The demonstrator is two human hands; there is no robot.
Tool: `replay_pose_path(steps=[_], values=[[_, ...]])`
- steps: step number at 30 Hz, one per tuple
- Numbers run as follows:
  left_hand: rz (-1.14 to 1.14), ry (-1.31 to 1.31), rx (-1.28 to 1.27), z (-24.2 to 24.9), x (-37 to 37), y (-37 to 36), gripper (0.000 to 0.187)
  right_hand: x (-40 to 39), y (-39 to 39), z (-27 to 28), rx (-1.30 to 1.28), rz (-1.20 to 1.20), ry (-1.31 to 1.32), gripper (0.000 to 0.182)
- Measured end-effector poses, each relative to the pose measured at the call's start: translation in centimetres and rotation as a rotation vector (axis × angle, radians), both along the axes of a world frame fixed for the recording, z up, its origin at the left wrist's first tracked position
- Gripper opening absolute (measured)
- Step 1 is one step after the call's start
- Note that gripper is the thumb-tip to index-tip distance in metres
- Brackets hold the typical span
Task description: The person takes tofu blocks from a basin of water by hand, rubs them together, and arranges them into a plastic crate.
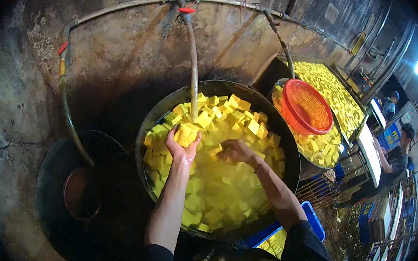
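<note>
A large round vat (293, 173) holds cloudy yellowish water and many yellow tofu blocks (209, 217), some heaped above the surface at the far side. My left hand (177, 150) is turned palm up over the left part of the vat, its fingers curled around several tofu blocks (186, 134). Just to its right, at the water's surface, my right hand (238, 152) grips one tofu block (215, 153) between thumb and fingers; its fingertips are partly hidden. A hose (193, 67) hangs down into the vat just beyond my left hand.
At left stands a dark tub (50, 194) with another hose (70, 118) in it. An orange-red basket (306, 107) rests on a second vat of tofu at right, beside a wide tray of tofu (330, 90). A blue crate (314, 220) sits near my right arm. Another person (398, 161) is farther right.
</note>
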State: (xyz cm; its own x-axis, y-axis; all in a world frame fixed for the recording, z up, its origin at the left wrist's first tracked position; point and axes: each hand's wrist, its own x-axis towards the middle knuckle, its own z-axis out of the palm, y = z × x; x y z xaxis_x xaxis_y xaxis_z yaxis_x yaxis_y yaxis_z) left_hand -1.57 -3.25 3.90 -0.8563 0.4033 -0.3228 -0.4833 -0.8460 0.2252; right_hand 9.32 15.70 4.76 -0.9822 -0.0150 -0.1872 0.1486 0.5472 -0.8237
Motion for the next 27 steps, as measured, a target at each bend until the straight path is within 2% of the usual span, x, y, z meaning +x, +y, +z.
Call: replay_pose_path(steps=[1, 2, 5, 6, 7, 8, 9, 10, 12, 14, 16, 17, 19, 20, 21, 23, 24, 25, 26, 27], values=[[-0.012, 0.005, 0.003, -0.6, 0.1, 0.5, 0.029, 0.9, -0.4, 2.3, -0.200, -0.074, -0.053, 0.039], [-0.030, 0.009, 0.004, -1.7, 0.1, 1.2, 0.029, 1.3, 0.5, 1.8, -0.413, -0.004, 0.113, 0.040], [-0.098, 0.009, -0.031, -1.9, 1.2, 3.6, 0.026, 2.9, -0.8, 6.0, -0.474, -0.179, 0.094, 0.042], [-0.113, 0.007, -0.013, -2.0, 1.6, 4.6, 0.026, 3.4, -1.7, 8.3, -0.368, -0.225, 0.095, 0.041], [-0.128, 0.005, 0.005, -1.2, 2.4, 5.2, 0.026, 3.5, -2.0, 8.3, -0.379, -0.253, 0.122, 0.037], [-0.259, 0.023, 0.031, -0.6, 3.5, 5.5, 0.026, 3.5, -2.1, 8.5, -0.328, -0.238, 0.127, 0.036], [-0.383, 0.233, 0.178, -0.6, 4.3, 5.4, 0.027, 3.5, -2.2, 8.7, -0.277, -0.223, 0.129, 0.034], [-0.386, 0.145, 0.139, -0.5, 5.1, 5.8, 0.027, 3.2, -2.2, 8.0, -0.185, -0.219, 0.234, 0.035], [-0.356, -0.011, 0.045, -0.6, 6.3, 7.4, 0.028, 4.2, -2.1, 8.8, -0.208, -0.357, 0.110, 0.034], [-0.379, 0.001, 0.077, -2.2, 6.7, 9.2, 0.027, 5.4, -2.0, 9.6, -0.218, -0.461, 0.022, 0.033], [-0.383, -0.043, 0.137, -1.9, 8.1, 10.8, 0.028, 7.1, -1.5, 9.4, -0.412, -0.411, 0.315, 0.037], [-0.411, -0.055, 0.133, -1.7, 9.0, 11.8, 0.028, 7.8, -1.1, 9.3, -0.221, -0.374, 0.338, 0.039], [-0.415, -0.034, 0.185, -0.6, 11.2, 13.2, 0.030, 9.4, -0.5, 9.6, 0.388, -0.438, 0.511, 0.046], [-0.510, -0.008, 0.099, 0.5, 12.7, 13.3, 0.031, 10.4, -0.2, 10.0, 0.457, -0.535, 0.418, 0.060], [-0.540, -0.012, 0.088, 2.3, 14.1, 13.4, 0.031, 11.5, 1.2, 9.3, 0.491, -0.524, 0.507, 0.078], [-0.731, 0.048, 0.095, 4.9, 16.9, 14.7, 0.034, 14.8, 3.0, 9.7, 0.394, -0.554, 0.275, 0.091], [-0.676, 0.196, 0.069, 5.2, 19.0, 16.1, 0.039, 16.9, 4.2, 10.0, 0.154, -0.437, 0.247, 0.095], [-0.622, 0.346, 0.048, 5.6, 21.4, 17.6, 0.045, 19.2, 5.1, 9.7, -0.338, -0.378, 0.296, 0.092], [-0.694, 0.421, -0.076, 7.2, 23.7, 18.4, 0.056, 22.5, 5.4, 11.0, -0.523, -0.389, 0.286, 0.089], [-0.880, 0.519, -0.055, 8.2, 25.4, 19.3, 0.057, 26.0, 5.8, 12.1, -0.708, -0.396, 0.279, 0.085]])
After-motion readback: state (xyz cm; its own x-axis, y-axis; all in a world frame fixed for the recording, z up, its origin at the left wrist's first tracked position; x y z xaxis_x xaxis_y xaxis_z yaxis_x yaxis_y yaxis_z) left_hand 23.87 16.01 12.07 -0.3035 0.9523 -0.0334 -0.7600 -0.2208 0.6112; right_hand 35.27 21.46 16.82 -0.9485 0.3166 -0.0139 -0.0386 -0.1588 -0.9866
